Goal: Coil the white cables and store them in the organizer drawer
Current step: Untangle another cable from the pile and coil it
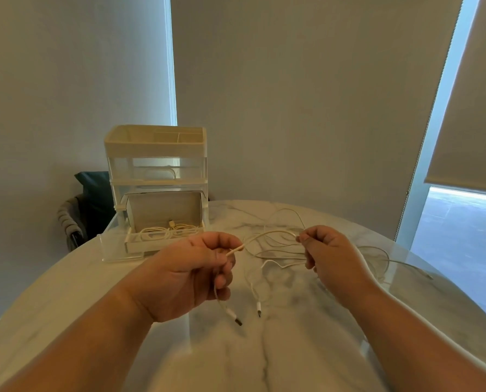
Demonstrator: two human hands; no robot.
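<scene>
White cable (237, 248) spans sideways above the surface (292, 349): left hand (191, 275) pinches it near the dangling plug (237, 321), right hand (329, 256) pinches farther along; open drawer (151, 246) lies nearer the left.

Organizer (155, 165) centre-left of frame, on far part of table (292, 349); drawer (134, 246) pulled out at its base, coiled cables (168, 232) inside. Right of drawer, loose cables (278, 251) on table. Left hand (191, 278) and right hand (329, 256) mid-frame, strand between them. Chair (77, 213) behind table, left.
</scene>
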